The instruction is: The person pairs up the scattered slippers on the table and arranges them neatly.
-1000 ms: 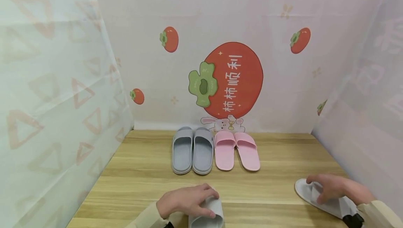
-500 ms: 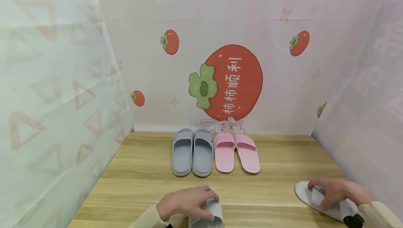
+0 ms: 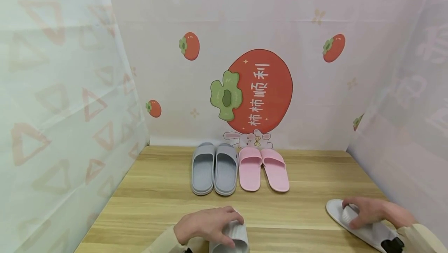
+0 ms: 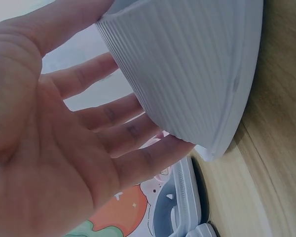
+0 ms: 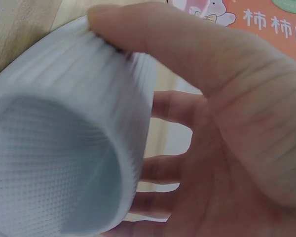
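A light grey slipper with a ribbed strap lies at the near middle of the wooden surface. My left hand grips its strap from above, thumb on one side and fingers round the other. Farther right, a matching light grey slipper lies slanted, toe end toward the upper left. Its ribbed strap is held by my right hand, with the thumb on top and the fingers along the far side. The head view cuts off the left slipper's near end.
At the back, a pair of darker grey slippers stands beside a pair of pink slippers on the wooden surface. Printed cloth walls rise at the back, left and right.
The right slipper has shifted slightly to the left and turned a little under my right hand. My left thumb has closed in slightly on the strap. The other slippers stay put.
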A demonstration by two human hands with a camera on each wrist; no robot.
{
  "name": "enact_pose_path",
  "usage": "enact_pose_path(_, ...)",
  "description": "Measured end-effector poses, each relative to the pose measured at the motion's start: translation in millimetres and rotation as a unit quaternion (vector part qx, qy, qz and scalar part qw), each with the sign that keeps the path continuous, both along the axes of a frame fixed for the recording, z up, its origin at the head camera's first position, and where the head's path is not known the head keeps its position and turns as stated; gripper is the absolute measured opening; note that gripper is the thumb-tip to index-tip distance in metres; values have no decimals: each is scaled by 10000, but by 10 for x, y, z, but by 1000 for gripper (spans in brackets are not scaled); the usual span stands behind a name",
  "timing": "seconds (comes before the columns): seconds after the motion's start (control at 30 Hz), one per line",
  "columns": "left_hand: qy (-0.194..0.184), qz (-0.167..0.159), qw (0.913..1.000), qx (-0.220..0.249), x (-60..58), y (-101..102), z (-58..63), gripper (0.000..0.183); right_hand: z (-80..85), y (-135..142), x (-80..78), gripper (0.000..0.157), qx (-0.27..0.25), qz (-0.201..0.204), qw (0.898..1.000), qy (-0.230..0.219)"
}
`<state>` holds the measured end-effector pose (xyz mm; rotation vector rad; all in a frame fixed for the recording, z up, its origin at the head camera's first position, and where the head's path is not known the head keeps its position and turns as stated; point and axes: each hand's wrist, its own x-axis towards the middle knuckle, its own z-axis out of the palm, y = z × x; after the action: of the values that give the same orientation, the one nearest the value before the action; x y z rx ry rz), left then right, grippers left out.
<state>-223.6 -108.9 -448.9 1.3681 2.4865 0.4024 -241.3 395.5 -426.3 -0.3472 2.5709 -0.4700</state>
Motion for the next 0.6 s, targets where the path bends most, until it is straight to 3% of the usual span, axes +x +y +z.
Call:
enact_pose_path(0.2,66,17,9999,81,-12,1,-26,50,-52,61,-17,41,13,111,9994,323)
enact_pose_path(0.37,368,-36,9990,233,-17,-9,-26,48,-56,59,-79,42,60,-42,9998,193)
enact_pose_path(0.6,196,23,9995,231,-53,-17,0,47,-115,101,-131,48,117,-87,9993,349)
